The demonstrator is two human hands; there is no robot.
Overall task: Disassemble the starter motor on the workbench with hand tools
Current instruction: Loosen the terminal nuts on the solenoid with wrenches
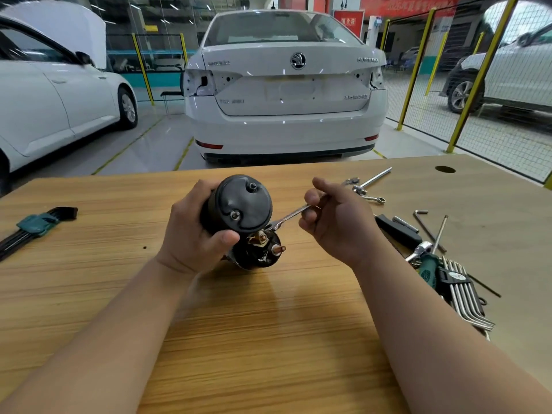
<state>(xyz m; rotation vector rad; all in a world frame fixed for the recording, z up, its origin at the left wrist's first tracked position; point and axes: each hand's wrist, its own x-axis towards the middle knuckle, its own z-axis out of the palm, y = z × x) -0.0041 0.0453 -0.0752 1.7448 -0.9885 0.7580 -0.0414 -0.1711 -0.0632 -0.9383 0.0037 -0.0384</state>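
Evidently little is apart yet: the starter motor point(239, 210) rests whole on the workbench point(239, 324), its black end cap on with both bolts seated, and the solenoid attached just below the left thumb. The left hand point(194, 234) wraps round the motor body. The right hand point(334, 216) pinches a spanner point(286, 218) whose head reaches the terminal nuts beside that thumb. A T-bar point(373, 177) and hex keys point(460, 291) lie beyond and beside the right hand, and another key set point(38, 224) lies well left; nothing seems to block the swing.
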